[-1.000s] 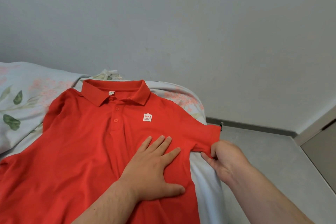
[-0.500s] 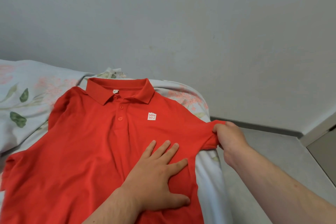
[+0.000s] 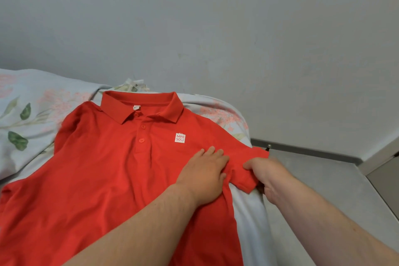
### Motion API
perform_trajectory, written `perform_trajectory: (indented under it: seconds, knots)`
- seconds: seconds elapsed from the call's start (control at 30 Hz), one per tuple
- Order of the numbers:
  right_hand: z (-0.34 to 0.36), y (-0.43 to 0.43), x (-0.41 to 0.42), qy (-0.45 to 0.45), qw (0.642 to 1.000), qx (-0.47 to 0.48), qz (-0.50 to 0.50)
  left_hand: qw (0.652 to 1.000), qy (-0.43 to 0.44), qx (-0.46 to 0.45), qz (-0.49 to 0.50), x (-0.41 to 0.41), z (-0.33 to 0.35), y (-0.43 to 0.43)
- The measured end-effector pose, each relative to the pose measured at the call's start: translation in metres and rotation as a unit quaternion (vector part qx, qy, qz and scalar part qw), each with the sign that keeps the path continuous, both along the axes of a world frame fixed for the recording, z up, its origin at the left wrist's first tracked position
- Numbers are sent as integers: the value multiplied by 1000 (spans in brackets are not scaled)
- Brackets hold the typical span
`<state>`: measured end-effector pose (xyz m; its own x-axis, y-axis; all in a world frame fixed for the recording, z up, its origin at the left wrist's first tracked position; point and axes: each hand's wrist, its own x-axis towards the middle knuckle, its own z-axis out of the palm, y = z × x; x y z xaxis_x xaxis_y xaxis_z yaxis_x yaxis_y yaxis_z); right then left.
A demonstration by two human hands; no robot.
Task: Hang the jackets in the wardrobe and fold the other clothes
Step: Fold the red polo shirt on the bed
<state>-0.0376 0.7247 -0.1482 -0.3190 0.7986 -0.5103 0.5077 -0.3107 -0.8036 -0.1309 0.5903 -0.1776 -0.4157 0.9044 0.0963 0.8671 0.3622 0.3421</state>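
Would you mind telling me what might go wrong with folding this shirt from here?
1. The right hand pinches the short sleeve of the red collared polo shirt at the bed's edge; released early, it may droop off the pale floral bedsheet.
2. The left hand presses flat beside that sleeve, so folding inward could bunch fabric against it.
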Motion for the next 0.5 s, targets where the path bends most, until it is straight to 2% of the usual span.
perform_trajectory:
  seconds: [0.07,0.2,0.37,0.43,0.5]
  knots:
    - [-3,2,2,42,999,10,-19,999,29,-29,-10,2,-10,1]
    - [-3,6,-1,113,989,94,-23,995,55,-79,-31,-4,-9,13]
    - [7,3,-12,128,990,57,20,984,60,-166,-9,-6,-1,33]
    - [12,1,-9,115,988,94,38,989,33,-143,-4,-1,4,28]
    - [23,-6,-10,98,981,153,62,998,-43,-49,20,3,8,5]
